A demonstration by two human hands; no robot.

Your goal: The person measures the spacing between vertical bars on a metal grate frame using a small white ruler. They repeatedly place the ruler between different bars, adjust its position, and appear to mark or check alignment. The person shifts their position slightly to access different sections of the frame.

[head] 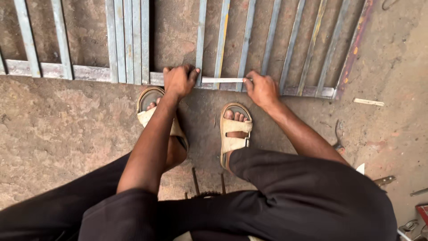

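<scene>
From the head camera, you're crouched over a metal grille frame (89, 72) lying flat on the dirt floor (53, 129), its grey bars running away from you and its bottom rail crossing right in front of your feet.

Your left hand (178, 80) sits on that bottom rail, fingers curled together and pressed down, the thumb tucked out to the side against one upright bar (201, 40). It pins one end of a pale measuring strip (221, 80).

The strip lies flat along the rail, spanning the gap between two or three bars, just beyond your toes.

Your right hand (262, 89) is at the other end of the strip. Its fingers are bunched close and the tips pinch or press the strip's end against the rail; the exact grip is hidden behind the knuckles, so I can't tell which.

Both hands are near each other, with only the strip between them.

Below them, your feet in tan sandals: the left sandal (149, 109) is partly covered by your forearm, the right sandal (234, 134) in plain sight between your arms. Dark trousers fill the bottom of the view.

Off to the right, the frame's reddish side bar (354, 44) slants down to the corner. A short pale stick (368, 102) lies on the ground well apart from it. Pliers (339, 134) rest beside your right forearm, and small tools are scattered at the lower right edge.
</scene>
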